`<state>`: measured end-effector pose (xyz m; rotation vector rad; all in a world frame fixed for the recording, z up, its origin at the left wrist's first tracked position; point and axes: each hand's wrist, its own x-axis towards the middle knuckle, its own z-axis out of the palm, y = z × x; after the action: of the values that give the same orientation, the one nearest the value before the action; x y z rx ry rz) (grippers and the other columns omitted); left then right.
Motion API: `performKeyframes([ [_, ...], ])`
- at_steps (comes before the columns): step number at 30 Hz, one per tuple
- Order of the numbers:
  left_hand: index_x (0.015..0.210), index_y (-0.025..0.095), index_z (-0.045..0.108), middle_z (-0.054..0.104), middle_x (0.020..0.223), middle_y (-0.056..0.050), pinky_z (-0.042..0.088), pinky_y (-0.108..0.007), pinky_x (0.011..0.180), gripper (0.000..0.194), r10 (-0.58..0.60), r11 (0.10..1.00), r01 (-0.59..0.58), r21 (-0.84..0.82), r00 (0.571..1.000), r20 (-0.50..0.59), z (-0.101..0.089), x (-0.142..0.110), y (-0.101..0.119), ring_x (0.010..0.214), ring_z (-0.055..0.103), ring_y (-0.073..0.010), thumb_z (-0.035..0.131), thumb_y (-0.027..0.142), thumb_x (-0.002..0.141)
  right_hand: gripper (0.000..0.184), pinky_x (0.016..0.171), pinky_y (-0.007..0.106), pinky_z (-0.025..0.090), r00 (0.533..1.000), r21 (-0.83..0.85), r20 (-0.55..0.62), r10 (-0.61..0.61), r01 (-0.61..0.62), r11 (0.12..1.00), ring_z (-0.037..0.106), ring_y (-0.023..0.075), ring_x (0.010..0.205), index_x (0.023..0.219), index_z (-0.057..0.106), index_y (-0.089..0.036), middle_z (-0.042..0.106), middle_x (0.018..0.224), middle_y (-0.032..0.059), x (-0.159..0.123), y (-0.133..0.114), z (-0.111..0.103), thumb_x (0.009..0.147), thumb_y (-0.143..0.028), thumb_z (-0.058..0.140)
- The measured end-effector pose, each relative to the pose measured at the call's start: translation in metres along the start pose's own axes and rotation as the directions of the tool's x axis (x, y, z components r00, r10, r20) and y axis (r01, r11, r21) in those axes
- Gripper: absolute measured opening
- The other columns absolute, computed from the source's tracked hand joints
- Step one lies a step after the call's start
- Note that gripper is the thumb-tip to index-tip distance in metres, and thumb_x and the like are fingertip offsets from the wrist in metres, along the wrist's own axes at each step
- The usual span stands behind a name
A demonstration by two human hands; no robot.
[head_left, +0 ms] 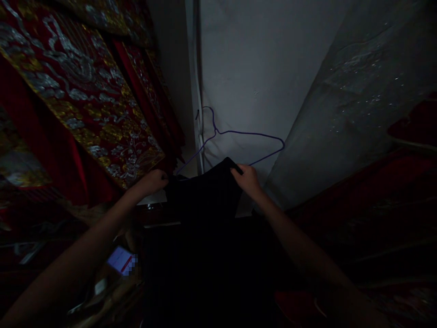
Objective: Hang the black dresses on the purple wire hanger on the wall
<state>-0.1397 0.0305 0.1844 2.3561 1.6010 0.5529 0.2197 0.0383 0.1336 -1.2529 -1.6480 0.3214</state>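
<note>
A black garment (208, 196) is stretched between my two hands in the dim light; its exact kind is too dark to make out. My left hand (155, 181) grips its upper left corner, fingers closed. At the upper right corner, my right hand (246, 178) pinches the cloth with the thumb on top. Behind the garment hangs a thin purple clothes hanger (251, 133), its hook at a narrow vertical strip on the wall. The lower left part of the hanger passes behind the cloth near my left hand.
Red cloth with gold and silver embroidery (92, 91) hangs at the left. A greyish, glittering sheet (355, 100) drapes on the right. A pale wall (259, 68) stands ahead. Low on the left, a lit phone screen (120, 259) shows near another person's hand.
</note>
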Motion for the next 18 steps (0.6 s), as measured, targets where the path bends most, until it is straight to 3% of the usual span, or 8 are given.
performKeyframes([
  [3, 0.101, 0.014, 0.076, 0.077, 0.096, -0.009, 0.055, -0.035, 0.085, 0.045, 0.010, 1.000, -0.012, -0.029, 0.999, -0.042, -0.007, 0.002, 0.015, 0.088, 0.070, -0.0262, 0.051, 0.023, 0.064, 0.032, 0.056, 0.026, 0.030, 0.999, 0.045, -0.001, 0.038, -0.038, 0.998, 0.045, 0.0147, 0.057, 0.060, 0.055, -0.019, 0.050, 0.056, -0.0007, -0.001, -0.005, 0.004, 0.079, -0.045, 0.051],
  [7, 0.130, 0.010, 0.062, 0.069, 0.124, -0.012, 0.051, -0.039, 0.098, 0.063, 0.082, 0.981, -0.113, -0.159, 0.978, -0.191, -0.016, 0.008, 0.047, 0.108, 0.066, -0.0277, 0.052, 0.023, 0.069, 0.036, 0.053, 0.026, 0.027, 0.991, 0.172, 0.067, 0.115, -0.125, 0.977, 0.039, 0.0130, 0.056, 0.057, 0.048, -0.021, 0.043, 0.055, -0.0021, -0.010, -0.021, 0.020, 0.078, -0.050, 0.051],
  [11, 0.128, 0.016, 0.062, 0.065, 0.123, -0.010, 0.042, -0.044, 0.109, 0.049, 0.210, 0.954, -0.275, -0.122, 0.900, -0.382, -0.008, 0.025, 0.059, 0.117, 0.057, -0.0265, 0.053, 0.032, 0.082, 0.036, 0.052, 0.025, 0.030, 0.976, 0.282, 0.185, 0.113, -0.163, 0.945, 0.040, 0.0124, 0.057, 0.061, 0.049, -0.020, 0.045, 0.057, -0.0032, -0.025, -0.032, 0.041, 0.082, -0.050, 0.049],
  [14, 0.129, 0.016, 0.059, 0.062, 0.121, -0.011, 0.047, -0.040, 0.103, 0.046, 0.201, 0.943, -0.305, -0.131, 0.839, -0.506, 0.007, 0.039, 0.053, 0.114, 0.058, -0.0236, 0.053, 0.037, 0.089, 0.033, 0.059, 0.026, 0.040, 0.974, 0.313, 0.216, 0.073, -0.140, 0.939, 0.050, 0.0152, 0.064, 0.072, 0.057, -0.019, 0.056, 0.065, -0.0007, -0.031, -0.031, 0.046, 0.086, -0.046, 0.047],
  [18, 0.115, 0.016, 0.067, 0.069, 0.115, -0.010, 0.048, -0.034, 0.099, 0.037, 0.193, 0.943, -0.296, -0.153, 0.859, -0.474, 0.019, 0.045, 0.048, 0.108, 0.064, -0.0228, 0.045, 0.041, 0.097, 0.029, 0.089, 0.032, 0.048, 0.995, 0.291, 0.086, -0.045, 0.018, 0.957, 0.063, 0.0210, 0.097, 0.106, 0.065, -0.018, 0.071, 0.103, 0.0079, -0.033, -0.025, 0.028, 0.090, -0.031, 0.045],
])
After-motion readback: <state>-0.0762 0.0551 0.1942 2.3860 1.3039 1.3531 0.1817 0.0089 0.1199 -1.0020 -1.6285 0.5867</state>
